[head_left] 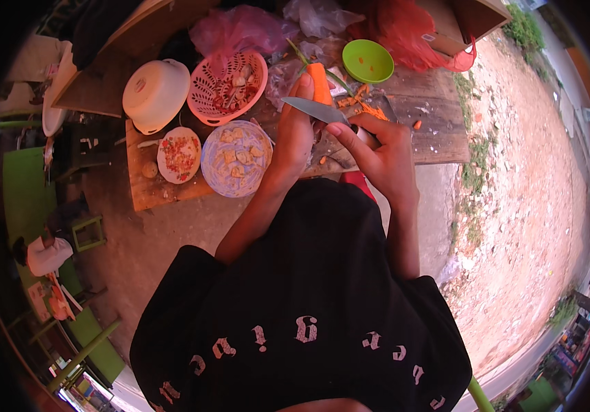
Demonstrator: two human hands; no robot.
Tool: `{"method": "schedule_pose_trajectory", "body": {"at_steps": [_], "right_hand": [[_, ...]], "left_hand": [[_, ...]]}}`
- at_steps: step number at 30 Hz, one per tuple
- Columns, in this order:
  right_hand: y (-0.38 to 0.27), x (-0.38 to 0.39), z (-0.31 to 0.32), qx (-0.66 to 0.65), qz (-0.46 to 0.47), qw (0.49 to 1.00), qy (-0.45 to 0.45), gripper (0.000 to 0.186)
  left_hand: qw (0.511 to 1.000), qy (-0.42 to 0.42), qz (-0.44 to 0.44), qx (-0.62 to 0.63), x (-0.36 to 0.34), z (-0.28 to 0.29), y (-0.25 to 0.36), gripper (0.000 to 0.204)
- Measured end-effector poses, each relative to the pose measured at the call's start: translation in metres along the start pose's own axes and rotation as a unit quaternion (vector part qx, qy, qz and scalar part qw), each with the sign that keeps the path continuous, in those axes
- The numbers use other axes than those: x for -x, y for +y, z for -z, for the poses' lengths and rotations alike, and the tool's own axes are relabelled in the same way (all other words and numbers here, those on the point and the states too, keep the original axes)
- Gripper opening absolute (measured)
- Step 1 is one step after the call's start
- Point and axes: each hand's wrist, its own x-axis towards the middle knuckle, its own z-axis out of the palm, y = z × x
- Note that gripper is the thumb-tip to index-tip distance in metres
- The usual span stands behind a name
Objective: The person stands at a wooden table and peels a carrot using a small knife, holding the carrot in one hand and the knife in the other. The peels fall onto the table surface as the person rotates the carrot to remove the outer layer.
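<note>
An orange carrot (319, 84) stands upright in my left hand (297, 130), its fingers wrapped round the lower part, which they hide. My right hand (380, 147) grips a knife (315, 110) by its handle. The blade points left and crosses in front of the carrot, over my left hand; whether its edge touches the carrot I cannot tell. Orange carrot shavings (370, 110) lie on the wooden table (439, 134) just beyond my right hand. A green bowl (368, 60) with a few orange bits sits behind them.
Left of my hands are a pink basket (259, 93) with shallots and red chillies, an overturned cream basin (151, 96), a plate of chopped red and pale bits (179, 156) and a patterned plate (214, 180) with pale chunks. Plastic bags (240, 31) line the back. A person (48, 255) sits far left.
</note>
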Motion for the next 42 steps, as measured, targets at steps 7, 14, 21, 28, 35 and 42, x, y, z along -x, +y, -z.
{"method": "schedule_pose_trajectory", "body": {"at_steps": [7,14,21,28,35,42], "right_hand": [[0.002,-0.001,-0.001,0.013,0.014,1.000,0.009,0.033],[0.002,-0.002,-0.005,0.041,0.041,0.997,0.047,0.034],[-0.002,-0.001,-0.004,0.044,0.050,0.996,0.065,0.034],[0.002,-0.003,-0.003,0.091,0.124,0.985,0.077,0.035],[0.001,-0.002,0.015,0.116,0.092,0.983,0.107,0.034],[-0.009,0.002,0.016,0.067,0.084,0.994,0.020,0.034]], "left_hand": [[1.000,0.020,0.010,0.010,0.002,-0.007,0.002,0.051],[0.998,0.035,0.015,0.051,0.002,-0.008,0.001,0.044],[0.994,0.037,0.005,0.104,0.003,-0.008,0.001,0.038],[0.990,-0.002,0.009,0.142,0.001,-0.010,0.007,0.043],[0.964,-0.135,0.013,0.228,0.004,0.009,0.005,0.048],[0.985,-0.063,0.005,0.160,0.006,-0.003,0.006,0.047]]}}
